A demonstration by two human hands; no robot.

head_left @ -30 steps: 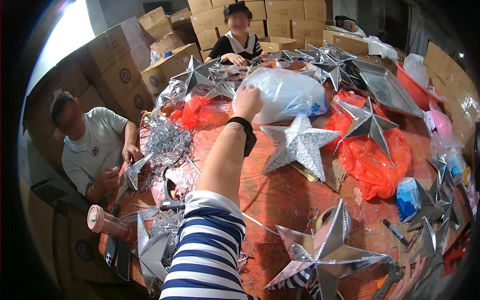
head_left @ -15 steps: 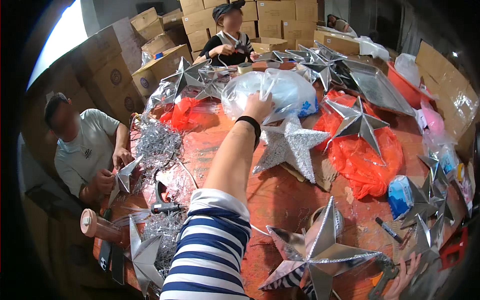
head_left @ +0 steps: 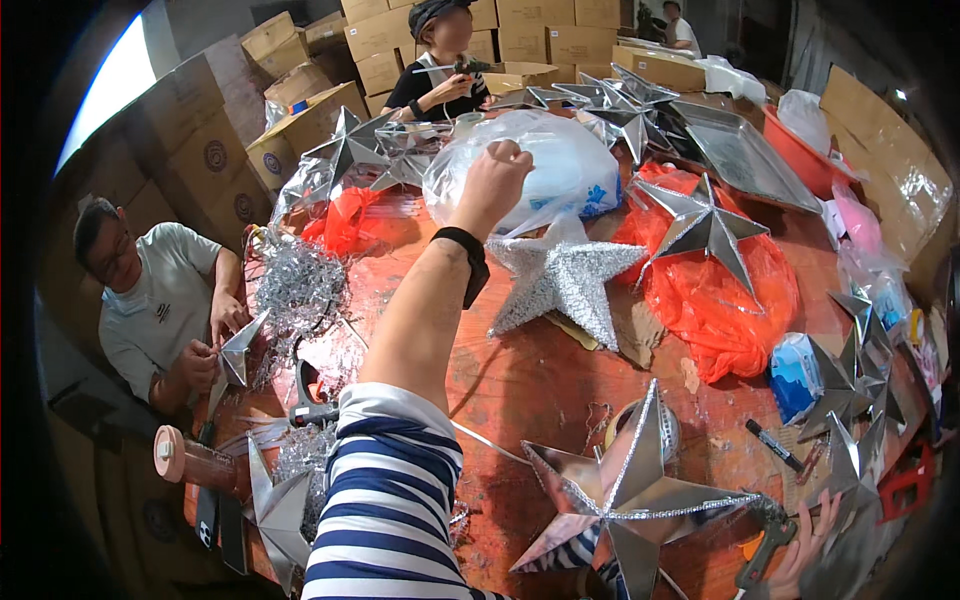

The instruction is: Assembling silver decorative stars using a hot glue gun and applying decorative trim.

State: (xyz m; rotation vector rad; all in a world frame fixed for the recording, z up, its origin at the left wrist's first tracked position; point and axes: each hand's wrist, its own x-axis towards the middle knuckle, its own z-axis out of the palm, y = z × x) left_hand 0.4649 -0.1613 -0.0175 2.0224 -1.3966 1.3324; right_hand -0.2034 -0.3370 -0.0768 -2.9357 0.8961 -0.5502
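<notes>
A cluttered red worktable [head_left: 540, 370] ringed by cardboard boxes.
Our left hand [head_left: 497, 180] reaches far forward, fingers closed on the clear plastic bag [head_left: 560, 165] directly beneath it; our right hand [head_left: 800, 545], near the body, grips a glue gun [head_left: 765, 540] beside the mirrored star [head_left: 625, 490].

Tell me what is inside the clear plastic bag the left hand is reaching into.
The clear plastic bag shows pale, whitish contents with a blue patch; what they are is blurred. The left hand covers part of its top.

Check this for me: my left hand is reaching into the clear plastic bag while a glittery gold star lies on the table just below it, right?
Not quite. In the head view the glittery star is silver, not gold. The rest holds: your left hand is at the clear plastic bag, and the star lies on the table just below it.
</notes>
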